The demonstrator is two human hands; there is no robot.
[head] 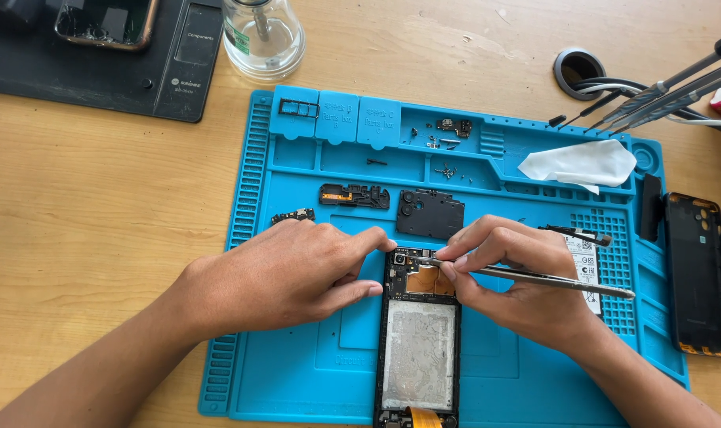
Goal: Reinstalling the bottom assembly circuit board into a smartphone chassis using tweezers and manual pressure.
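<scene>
An opened phone (418,341), its back removed and its metal plate and circuit board bare, lies lengthwise on the lower middle of a blue work mat (297,372) on a wooden table (99,198). My right hand (519,277) pinches a pair of metal tweezers (535,277) between thumb and fingers, the tips set at the top edge of the phone beside the camera unit. My left hand (289,273) rests palm down on the mat, fingers pressed together, with the forefinger and thumb touching the phone's upper left corner and side.

Just above the phone lie a black camera cover plate (430,214) and a smaller black bracket (355,195); a small circuit strip (293,215) sits to the left, just beyond my left knuckles. Tiny screws and parts (448,147) are scattered in the mat's upper trays, and a white wipe (582,165) lies at its upper right. A battery (586,261) shows partly behind my right hand. The phone's black back cover (697,273) lies on the table off the mat's right edge. A glass jar (263,36) stands above the mat, beside a black heating pad (99,71) carrying another phone (107,22). Tool handles (677,87) reach in from the upper right.
</scene>
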